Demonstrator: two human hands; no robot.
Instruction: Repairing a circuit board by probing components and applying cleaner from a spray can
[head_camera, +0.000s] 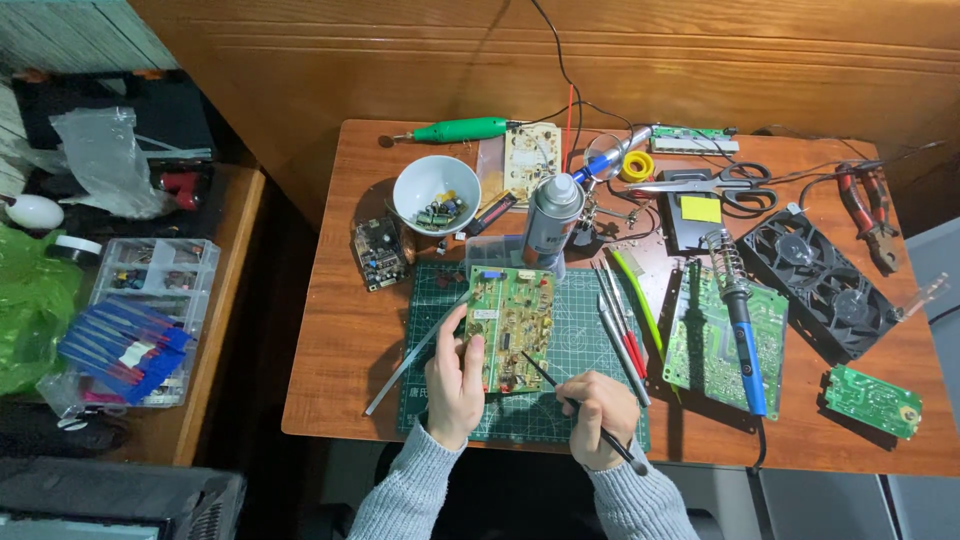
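Cluttered wooden table: left hand gripping circuit board, right hand closed around probe, spray can behind.

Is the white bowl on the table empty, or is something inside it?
Not empty. The white bowl stands upright near the table's back edge, and a small heap of electronic parts lies on its bottom.

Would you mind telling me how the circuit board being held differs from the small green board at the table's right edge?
The held circuit board is larger and crowded with components; the small green board looks nearly bare. The held board lies on the green cutting mat, steadied by the left hand while the right hand points a thin black tool at it; the small board lies untouched on bare wood. Both are green and rectangular.
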